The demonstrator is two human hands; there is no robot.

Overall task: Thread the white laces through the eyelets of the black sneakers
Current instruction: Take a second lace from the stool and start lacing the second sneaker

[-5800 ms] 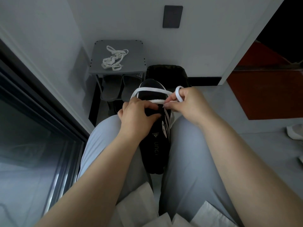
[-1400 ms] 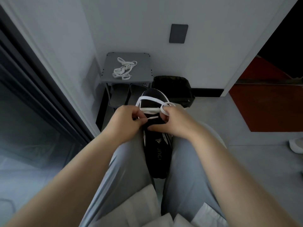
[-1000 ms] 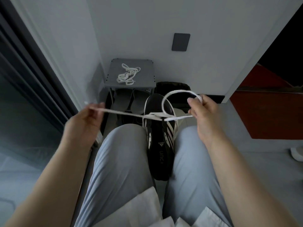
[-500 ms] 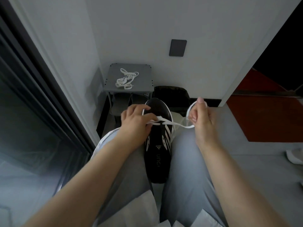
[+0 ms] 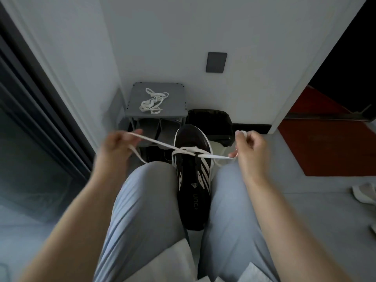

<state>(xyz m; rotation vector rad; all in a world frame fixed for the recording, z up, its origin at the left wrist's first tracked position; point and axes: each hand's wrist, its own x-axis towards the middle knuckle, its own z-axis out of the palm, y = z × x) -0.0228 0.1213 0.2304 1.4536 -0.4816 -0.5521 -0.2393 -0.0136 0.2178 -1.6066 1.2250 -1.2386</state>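
**Position.** The sneaker [image 5: 193,192] stands clamped between the knees [image 5: 150,180], toe pointing away from the person. The lace [image 5: 160,143] crosses the sneaker near the toe end of the eyelet rows. One run goes out to the left of the sneaker and one to the right, and both look taut.

**Hands.** The left hand [image 5: 117,148], well left of the sneaker, pinches its run between thumb and curled fingers. Slack loops down from that hand toward the knee. The right hand [image 5: 251,146], well right of the sneaker, has its fingers [image 5: 249,139] curled round the other run, which appears to be wound over a fingertip. Motion blur hides the exact wrap.

**Step in hand (judged).** The person is drawing the lace snug through a low eyelet pair. The rows nearer the tongue look unlaced.

**Recommendations.**
- Pull both runs with equal force, so the bar across the sneaker settles flat and centred.
- Compare the two free lengths before going on. The loop left of the sneaker suggests there is more lace on that side.
- Untwist the flat lace at the crossing, since a twist there would lock in.
- Hold the knee clamp firm, as an uneven tug could turn the sneaker.

**Other.** Beyond the sneaker's toe, a spare lace [image 5: 151,101] lies bundled on a grey rack [image 5: 177,98].
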